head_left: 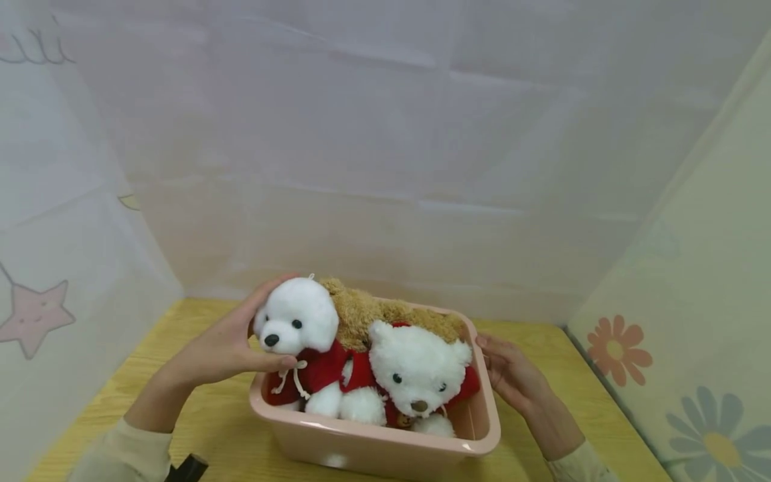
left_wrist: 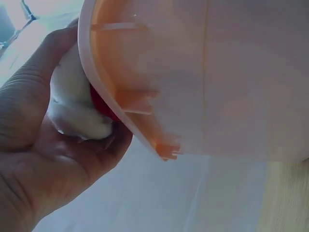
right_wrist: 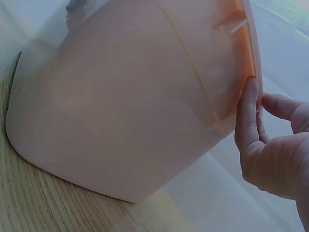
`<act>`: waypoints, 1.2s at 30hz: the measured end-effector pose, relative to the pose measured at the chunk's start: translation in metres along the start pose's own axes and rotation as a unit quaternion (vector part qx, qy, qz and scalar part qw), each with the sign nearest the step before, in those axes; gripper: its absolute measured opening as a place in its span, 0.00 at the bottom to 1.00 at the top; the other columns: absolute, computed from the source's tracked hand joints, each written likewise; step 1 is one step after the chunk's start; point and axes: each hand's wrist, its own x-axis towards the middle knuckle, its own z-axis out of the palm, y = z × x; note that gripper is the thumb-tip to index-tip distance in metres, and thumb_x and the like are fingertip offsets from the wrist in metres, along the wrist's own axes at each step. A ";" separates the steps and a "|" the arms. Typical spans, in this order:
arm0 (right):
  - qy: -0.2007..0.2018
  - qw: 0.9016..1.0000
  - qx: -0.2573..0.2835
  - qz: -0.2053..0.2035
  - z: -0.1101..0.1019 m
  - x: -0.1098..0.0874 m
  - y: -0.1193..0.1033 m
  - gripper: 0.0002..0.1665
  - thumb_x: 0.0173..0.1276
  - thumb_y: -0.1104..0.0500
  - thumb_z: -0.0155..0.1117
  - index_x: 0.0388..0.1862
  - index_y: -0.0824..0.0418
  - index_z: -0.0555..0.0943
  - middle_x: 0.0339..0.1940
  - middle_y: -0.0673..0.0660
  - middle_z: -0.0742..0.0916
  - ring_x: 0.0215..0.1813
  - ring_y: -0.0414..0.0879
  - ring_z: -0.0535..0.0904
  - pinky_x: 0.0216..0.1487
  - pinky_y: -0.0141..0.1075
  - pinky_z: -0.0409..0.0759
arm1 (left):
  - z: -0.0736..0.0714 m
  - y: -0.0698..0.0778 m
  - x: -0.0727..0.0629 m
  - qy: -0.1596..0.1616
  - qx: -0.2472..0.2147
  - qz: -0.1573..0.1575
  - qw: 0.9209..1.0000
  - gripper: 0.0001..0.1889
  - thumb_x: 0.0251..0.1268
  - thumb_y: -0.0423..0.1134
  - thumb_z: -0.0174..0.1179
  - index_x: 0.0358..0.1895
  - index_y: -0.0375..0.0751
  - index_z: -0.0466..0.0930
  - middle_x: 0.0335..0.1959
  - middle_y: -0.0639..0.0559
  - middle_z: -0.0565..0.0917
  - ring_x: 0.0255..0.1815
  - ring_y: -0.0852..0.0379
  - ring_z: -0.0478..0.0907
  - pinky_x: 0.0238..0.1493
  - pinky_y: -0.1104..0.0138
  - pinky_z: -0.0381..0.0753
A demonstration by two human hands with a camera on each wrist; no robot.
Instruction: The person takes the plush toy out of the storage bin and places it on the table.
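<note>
A pink plastic bin [head_left: 361, 435] holds several plush toys. At its left end sits a white plush dog [head_left: 299, 313] in a red top with white cords. My left hand [head_left: 225, 348] grips the dog's head and neck from the side, thumb in front and fingers behind. In the left wrist view, that hand [left_wrist: 53, 154] curls round white plush beside the bin's rim. My right hand [head_left: 518, 375] pinches the bin's right rim; in the right wrist view the fingers [right_wrist: 247, 111] lie under the rim. A white plush bear [head_left: 415, 368] and a brown plush toy [head_left: 391, 314] lie in the bin.
The bin stands on a wooden table [head_left: 223, 428]. White cloth [head_left: 385, 167] hangs behind, with printed cloth walls at the left and right. A short dark object [head_left: 191, 466] shows by the left sleeve at the bottom edge.
</note>
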 end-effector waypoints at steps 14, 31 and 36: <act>0.013 1.000 -0.002 -0.005 0.005 0.003 0.003 0.19 0.86 0.64 0.42 0.58 0.64 0.82 0.52 0.58 0.84 0.52 0.44 0.83 0.55 0.37 0.81 | 0.034 0.018 0.003 0.132 0.089 0.052 0.986 0.49 0.43 0.49 0.85 0.73 0.63 0.70 0.59 0.61 0.80 0.52 0.57 0.80 0.48 0.63 0.82; 0.008 1.000 -0.018 0.008 0.002 -0.001 -0.009 0.20 0.85 0.66 0.41 0.58 0.63 0.82 0.54 0.56 0.84 0.52 0.45 0.82 0.57 0.37 0.79 | 0.029 0.025 0.003 0.174 -0.035 0.012 0.984 0.41 0.50 0.35 0.82 0.70 0.55 0.74 0.55 0.49 0.82 0.46 0.47 0.83 0.44 0.61 0.85; -0.003 1.000 -0.024 0.006 -0.003 -0.005 -0.014 0.22 0.85 0.67 0.39 0.57 0.64 0.83 0.52 0.57 0.85 0.51 0.45 0.83 0.55 0.36 0.81 | 0.027 0.023 0.004 0.194 -0.063 -0.022 0.979 0.38 0.55 0.34 0.78 0.71 0.50 0.73 0.55 0.44 0.82 0.48 0.46 0.83 0.45 0.61 0.85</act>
